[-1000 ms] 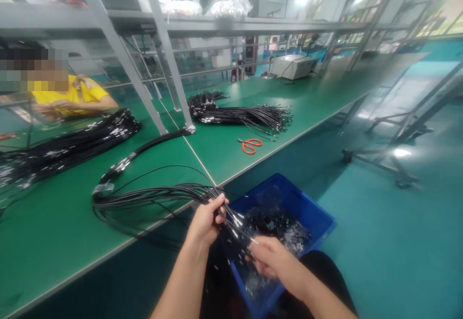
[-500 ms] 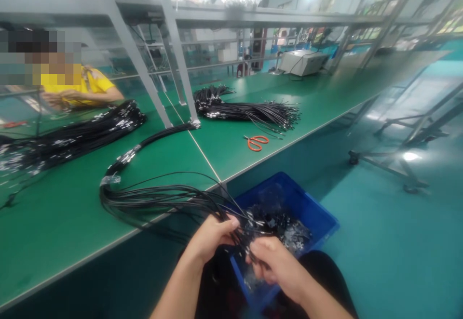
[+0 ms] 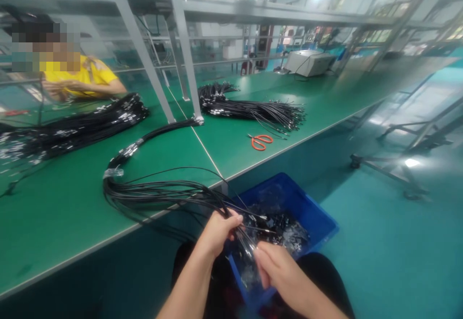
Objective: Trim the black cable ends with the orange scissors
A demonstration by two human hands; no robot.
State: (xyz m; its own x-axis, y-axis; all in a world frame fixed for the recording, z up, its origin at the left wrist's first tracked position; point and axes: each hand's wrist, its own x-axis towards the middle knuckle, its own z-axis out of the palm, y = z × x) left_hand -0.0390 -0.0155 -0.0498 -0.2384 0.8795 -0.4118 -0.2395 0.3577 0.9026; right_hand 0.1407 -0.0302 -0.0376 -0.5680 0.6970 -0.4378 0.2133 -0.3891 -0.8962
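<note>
A bundle of thin black cables (image 3: 155, 191) runs off the green table toward me, bound with clear wrap at its bend. My left hand (image 3: 222, 230) is closed around the loose cables near their metal-tipped ends. Just right of those tips, my right hand (image 3: 277, 263) is closed, its fingertips blurred; I cannot make out what they hold. Both hands are over a blue bin (image 3: 314, 210) containing small black and clear scraps. On the table lie orange-handled scissors (image 3: 261, 141).
Piles of black cables lie on the green table (image 3: 72, 213), one at the left (image 3: 79, 126), another beyond the scissors (image 3: 249, 109). Metal shelf posts (image 3: 186, 54) rise from the table. A person in yellow (image 3: 97, 75) sits across it. A wheeled metal frame (image 3: 394, 169) stands at right.
My right hand has moved slightly right and down, so the cable tips between the hands show more clearly. My left hand keeps its hold on the cables. The view has shifted slightly.
</note>
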